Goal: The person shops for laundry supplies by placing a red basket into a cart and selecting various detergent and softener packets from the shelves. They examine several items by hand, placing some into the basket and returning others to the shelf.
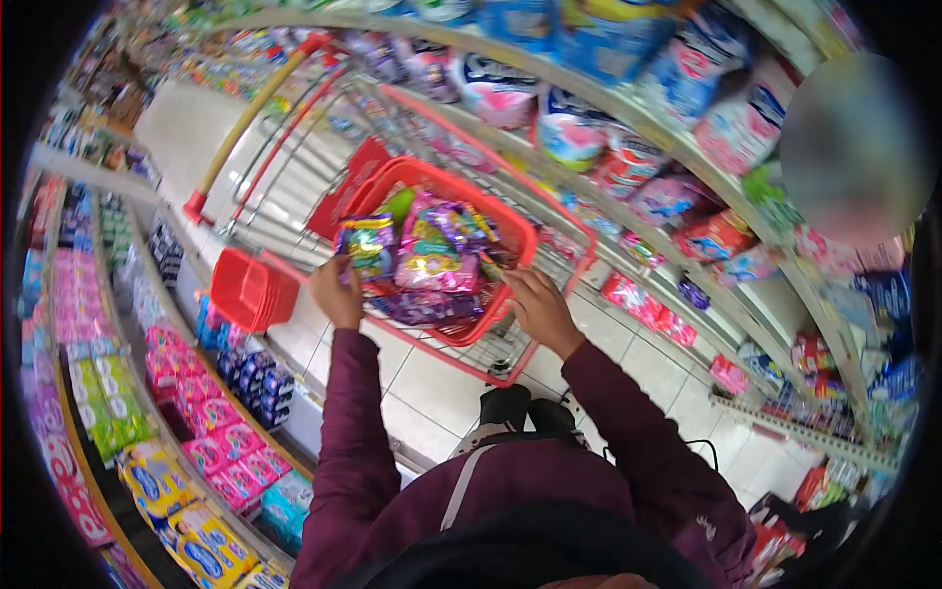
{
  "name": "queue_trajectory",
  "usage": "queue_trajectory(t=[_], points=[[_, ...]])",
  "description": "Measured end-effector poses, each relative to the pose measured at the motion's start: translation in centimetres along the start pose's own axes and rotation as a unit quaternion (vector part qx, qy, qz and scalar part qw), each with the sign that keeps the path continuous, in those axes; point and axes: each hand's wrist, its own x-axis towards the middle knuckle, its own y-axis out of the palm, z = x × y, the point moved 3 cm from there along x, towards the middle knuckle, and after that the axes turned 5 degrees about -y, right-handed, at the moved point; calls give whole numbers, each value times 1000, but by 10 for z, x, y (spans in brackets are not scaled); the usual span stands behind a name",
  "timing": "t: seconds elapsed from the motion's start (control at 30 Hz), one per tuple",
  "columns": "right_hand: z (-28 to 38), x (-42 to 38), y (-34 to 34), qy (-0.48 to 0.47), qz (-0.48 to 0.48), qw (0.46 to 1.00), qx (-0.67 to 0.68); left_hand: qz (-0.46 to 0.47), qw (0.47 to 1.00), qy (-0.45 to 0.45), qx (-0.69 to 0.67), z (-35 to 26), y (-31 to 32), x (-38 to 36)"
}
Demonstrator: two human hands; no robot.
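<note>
A red shopping basket sits in a metal shopping cart in front of me, filled with several shiny packets. My left hand is at the basket's left side, fingers closed on the lower edge of a purple-and-green packet. Beside that packet lies a larger pink-and-yellow packet, and dark purple packets lie below it. My right hand is over the basket's right rim with its fingers bent together. Whatever is between those fingertips is too small to make out.
Stacked small red baskets stand on the floor left of the cart. Shelves of pink packs and yellow packs run along the left. Detergent-like bags fill the shelves at upper right. White tiles show below the cart.
</note>
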Motion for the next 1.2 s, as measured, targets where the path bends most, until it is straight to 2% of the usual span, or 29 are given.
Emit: queue_trajectory(t=[0.07,0.1,0.17,0.23,0.3,0.33,0.37,0.43,0.47,0.5,0.53,0.57,0.63,0.7,0.73,0.77,0.8,0.83,0.9,0.93,0.97,1.0,1.03,1.07,1.1,1.17,1.2], points=[[-6,-35,-41,138,-147,973,109,16,1000,-2,-20,-15,-3,-1],[-18,-57,-49,148,-157,971,99,53,997,-24,-49,-25,0,-6],[-64,-120,-64,261,-267,927,32,83,989,-4,-123,-61,3,-29],[-112,-174,-74,354,-314,879,56,169,979,25,-112,-120,2,-64],[-165,-227,-74,379,-320,868,30,235,959,76,-140,-178,8,-101],[-196,-255,-67,423,-280,862,25,257,954,83,-130,-200,15,-119],[-219,-275,-61,422,-276,863,26,279,949,88,-119,-215,21,-137],[-271,-303,-48,459,-244,853,38,275,955,55,-99,-225,40,-171],[-300,-314,-36,435,-214,874,30,328,940,-71,-51,-229,47,-180],[-319,-315,-29,415,-235,878,52,375,906,-196,-4,-230,54,-191],[-343,-316,-19,451,-140,880,51,228,972,-47,22,-229,60,-197],[-366,-319,-10,483,-40,873,49,178,982,6,58,-240,57,-192],[-393,-303,-7,461,-8,887,43,148,984,-26,101,-248,55,-194],[-426,-314,14,439,30,897,43,18,997,-20,68,-254,49,-197],[-464,-342,39,455,27,874,169,-27,998,-51,-13,-264,46,-203],[-484,-355,60,466,23,835,293,-65,997,-19,-37,-255,56,-223],[-470,-336,58,444,79,876,173,-46,998,22,-46,-263,66,-234],[-457,-324,49,440,84,876,179,-24,996,63,-54,-277,79,-247],[-439,-312,36,411,79,879,230,44,992,29,-115,-304,120,-268],[-393,-280,10,467,-131,746,456,95,978,-9,-185,-321,142,-271],[-400,-287,28,470,-116,747,457,138,960,-38,-243,-330,168,-276],[-419,-297,54,457,-42,831,316,165,941,-76,-287,-340,195,-280],[-430,-299,68,424,33,890,165,188,917,-114,-332,-347,223,-285],[-386,-275,35,513,-179,703,459,214,884,-160,-383,-351,254,-293],[-385,-277,39,512,-168,707,458,239,845,-203,-434,-353,285,-301],[-384,-281,50,415,-199,694,553,304,800,-276,-438,-355,344,-313],[-380,-279,45,426,-177,704,541,301,798,-282,-439,-360,360,-310]])
